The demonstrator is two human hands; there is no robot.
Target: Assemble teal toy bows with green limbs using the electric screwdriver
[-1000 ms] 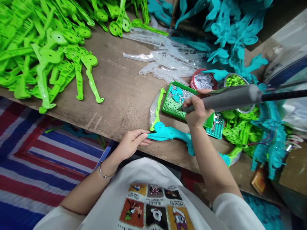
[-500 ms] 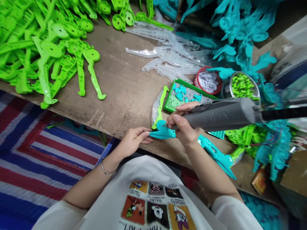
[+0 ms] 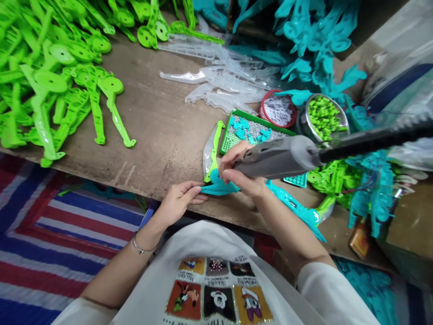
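My left hand (image 3: 182,198) pinches the left end of a teal plastic part (image 3: 221,185) at the table's front edge. A grey electric screwdriver (image 3: 280,155) with a black cord lies in the closed grip of my right hand (image 3: 241,174), angled down to the left over that part. My fingers hide its tip, so contact with the part cannot be made out. Just behind, a curved clear-and-lime part (image 3: 212,151) runs up from the teal one. Another teal part with a lime end (image 3: 294,207) rests under my right forearm.
A green tray (image 3: 233,143) holds screws and small teal pieces. Behind it stand a red basket (image 3: 262,108) of white pieces and a metal bowl (image 3: 345,118) of lime pieces. Lime parts (image 3: 50,81) heap up at left, clear strips (image 3: 230,79) at the back, teal parts (image 3: 314,31) back right.
The view has shifted, so most things sit further left. The screwdriver's rear end is tilted up more, and my right hand covers more of the teal part. My left hand keeps its pinch.
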